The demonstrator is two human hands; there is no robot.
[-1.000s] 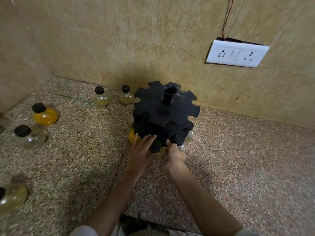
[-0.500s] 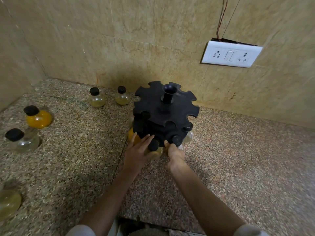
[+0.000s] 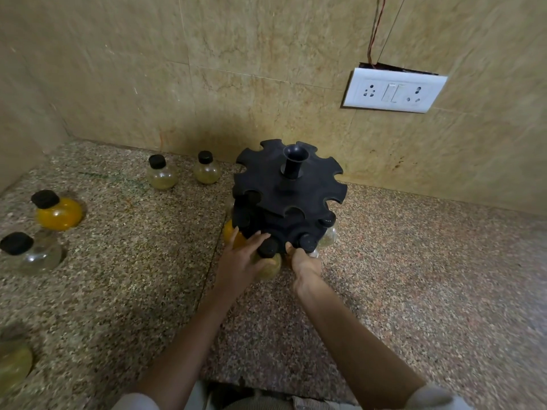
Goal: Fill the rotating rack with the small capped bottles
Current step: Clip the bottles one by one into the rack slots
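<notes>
1. Both hands at black rack [image 3: 284, 199] on granite counter [image 3: 414, 276]; left hand [image 3: 241, 261] cups a capped bottle [image 3: 268, 258] at lower-tier slot.
2. Right hand [image 3: 305, 261] fingers curled against rack's lower rim; exact hold unclear.
3. Five bottles loose at left.

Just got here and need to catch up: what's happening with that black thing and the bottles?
A person is loading bottles into the rack. The left hand holds a bottle at the near lower slot; the right hand is at the rack's lower tier. The top tier looks empty. Five bottles wait on the counter.
</notes>
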